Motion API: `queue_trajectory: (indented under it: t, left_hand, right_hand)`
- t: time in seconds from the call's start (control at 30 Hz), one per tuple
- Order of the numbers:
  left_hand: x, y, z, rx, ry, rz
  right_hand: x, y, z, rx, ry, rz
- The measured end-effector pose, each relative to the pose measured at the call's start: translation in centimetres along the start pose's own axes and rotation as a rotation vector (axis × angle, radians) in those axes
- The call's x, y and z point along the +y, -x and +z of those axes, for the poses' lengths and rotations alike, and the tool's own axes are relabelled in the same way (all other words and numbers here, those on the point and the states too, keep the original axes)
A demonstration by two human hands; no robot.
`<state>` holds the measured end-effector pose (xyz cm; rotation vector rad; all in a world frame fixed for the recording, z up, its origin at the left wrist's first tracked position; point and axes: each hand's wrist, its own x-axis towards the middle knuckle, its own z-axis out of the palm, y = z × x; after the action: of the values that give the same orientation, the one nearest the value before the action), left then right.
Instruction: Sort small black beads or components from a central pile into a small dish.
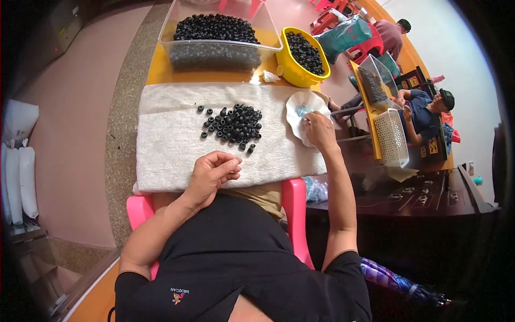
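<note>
A loose pile of small black hollow caps (236, 124) lies on the white towel (166, 155) before me. My left hand (210, 174) is closed in a pinch at the towel's near side, just below the pile. Something tiny and pale may be at its fingertips, too small to name. To the right, a white dish with a wavy rim (294, 121) holds small clear bluish pieces (304, 109). My right hand (320, 131) reaches over this dish, its fingertips bent together at the pieces. What they grip, if anything, is hidden.
Behind the towel stand a clear plastic bin (214, 58) and a yellow tub (303, 78), both with many black caps. A crumpled white tissue (270, 77) lies between them. At right, a person in a dark shirt (421, 115) sits by another bench with a white perforated basket (391, 138).
</note>
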<state>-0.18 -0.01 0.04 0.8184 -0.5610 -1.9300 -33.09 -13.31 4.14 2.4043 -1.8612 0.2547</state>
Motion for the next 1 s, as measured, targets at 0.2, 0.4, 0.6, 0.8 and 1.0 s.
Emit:
queue_trajectory:
  t: [0.2,0.4,0.6,0.8,1.0]
  left_hand:
    - [0.0,0.0,0.0,-0.007,-0.002,0.006]
    - [0.0,0.1,-0.1,-0.006,-0.007,0.018]
    - [0.2,-0.7,-0.1,-0.011,-0.118,0.137]
    - [1.1,-3.6,-0.3,0.018,-0.232,0.249]
    - [1.7,-5.3,-0.3,0.025,-0.247,0.281]
  right_hand:
    - [0.6,0.2,1.0,0.026,-0.081,-0.026]
    - [-0.3,1.3,1.0,0.152,-0.198,-0.044]
    - [0.1,2.2,1.3,0.268,-0.391,-0.078]
    - [0.2,2.6,1.2,0.290,-0.419,-0.079]
    - [-0.9,2.3,0.5,0.489,-0.306,-0.207]
